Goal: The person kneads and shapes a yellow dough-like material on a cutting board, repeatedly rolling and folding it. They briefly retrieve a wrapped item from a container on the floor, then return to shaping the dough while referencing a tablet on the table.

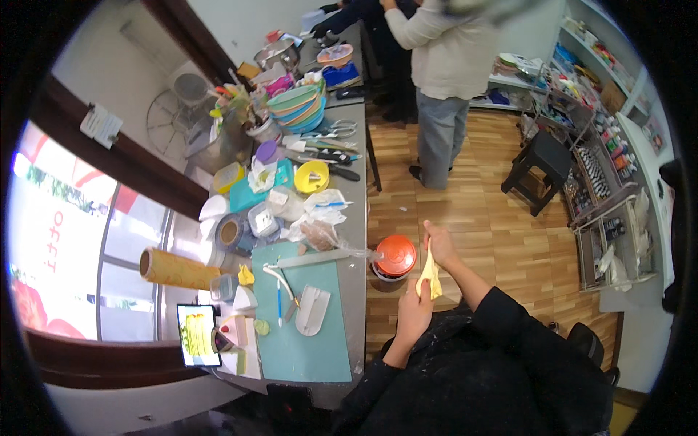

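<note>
My right hand (442, 247) grips the upper part of a pale yellow, stretched lump of pliable material (434, 283), and my left hand (412, 316) grips its lower part. They are held in front of me over the floor, beside a bucket with an orange lid (397, 252). To their left, a teal mat (320, 356) on the table carries a white plastic tool (313, 309), thin sticks and a small pale green lump (262, 327). A tablet (198, 334) shows a yellow picture at the table's near left.
The long table (351, 189) holds bowls (297, 109), knives, scissors, bags and a cardboard-coloured roll (178, 269). A person in a light top (447, 65) stands ahead, another in dark clothes beyond. A black stool (536, 167) stands right, before shelving (596, 182). Windows line the left.
</note>
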A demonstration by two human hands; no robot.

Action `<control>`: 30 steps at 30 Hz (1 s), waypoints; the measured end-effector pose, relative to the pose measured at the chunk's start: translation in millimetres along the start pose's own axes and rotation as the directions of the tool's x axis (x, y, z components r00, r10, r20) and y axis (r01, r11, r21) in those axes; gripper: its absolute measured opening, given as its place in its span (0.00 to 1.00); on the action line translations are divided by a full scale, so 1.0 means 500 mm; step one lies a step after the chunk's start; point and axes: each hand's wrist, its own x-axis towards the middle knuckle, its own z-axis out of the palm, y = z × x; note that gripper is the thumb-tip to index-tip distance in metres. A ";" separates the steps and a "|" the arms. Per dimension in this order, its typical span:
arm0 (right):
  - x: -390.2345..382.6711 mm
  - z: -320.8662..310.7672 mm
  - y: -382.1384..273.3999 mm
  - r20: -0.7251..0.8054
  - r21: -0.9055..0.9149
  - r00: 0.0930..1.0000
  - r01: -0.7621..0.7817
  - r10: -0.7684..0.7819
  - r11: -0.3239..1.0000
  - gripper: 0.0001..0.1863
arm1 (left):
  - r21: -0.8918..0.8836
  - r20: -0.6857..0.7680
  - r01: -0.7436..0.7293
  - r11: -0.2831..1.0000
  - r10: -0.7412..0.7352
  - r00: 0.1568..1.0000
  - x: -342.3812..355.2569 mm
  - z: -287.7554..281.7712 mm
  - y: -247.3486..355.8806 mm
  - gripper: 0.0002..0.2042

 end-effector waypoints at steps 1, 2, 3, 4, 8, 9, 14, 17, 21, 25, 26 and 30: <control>0.009 -0.024 0.015 0.005 0.259 1.000 0.013 -0.015 0.966 0.26 | -0.153 0.007 0.033 0.988 -0.032 0.999 -0.001 0.007 0.007 0.17; 0.018 -0.051 0.023 0.040 0.451 0.999 -0.040 0.025 0.892 0.25 | -0.303 0.061 0.094 0.948 -0.079 0.995 0.000 0.010 0.012 0.17; 0.015 -0.076 0.027 0.065 0.595 0.991 -0.132 0.116 0.793 0.26 | -0.431 0.159 0.237 0.871 -0.185 0.970 0.004 0.021 0.022 0.17; 0.005 -0.104 0.027 0.041 0.575 0.999 -0.036 0.015 0.818 0.24 | -0.480 0.318 0.377 0.792 -0.243 0.916 0.017 0.015 0.028 0.16; -0.103 -0.182 -0.011 -0.170 -0.096 0.725 0.661 -0.667 0.744 0.20 | -0.762 0.181 0.209 0.613 -0.108 0.977 0.086 0.097 0.093 0.16; -0.136 -0.211 -0.019 -0.096 -0.192 0.698 0.687 -0.710 0.701 0.20 | -0.684 0.067 0.067 0.726 -0.029 0.997 0.107 0.132 0.116 0.17; -0.114 -0.423 -0.024 -0.570 0.115 0.745 0.491 -0.347 0.864 0.16 | -0.510 0.269 0.048 0.859 0.107 0.957 0.113 0.293 0.230 0.16; -0.109 -0.514 0.035 -0.361 0.063 0.875 0.368 -0.323 0.928 0.15 | -0.163 -0.003 -0.438 0.884 0.443 0.896 0.132 0.438 0.298 0.18; -0.081 -0.648 0.194 -0.622 -0.067 0.771 0.118 -0.134 0.991 0.19 | 0.050 0.258 -0.265 0.963 0.243 0.935 0.126 0.605 0.345 0.22; -0.068 -0.759 0.414 -0.784 0.058 0.593 -0.228 0.186 0.972 0.21 | 0.406 0.518 -0.666 0.626 0.443 0.732 0.086 0.731 0.370 0.21; -0.074 -0.785 0.461 -0.800 0.220 0.512 -0.236 0.313 0.947 0.23 | 0.342 0.572 -0.722 0.601 0.477 0.668 0.074 0.753 0.373 0.20; -0.143 -0.922 0.545 -0.631 0.672 0.474 -0.060 0.614 0.738 0.20 | 0.088 0.866 -0.551 0.830 0.210 0.454 0.107 0.833 0.400 0.23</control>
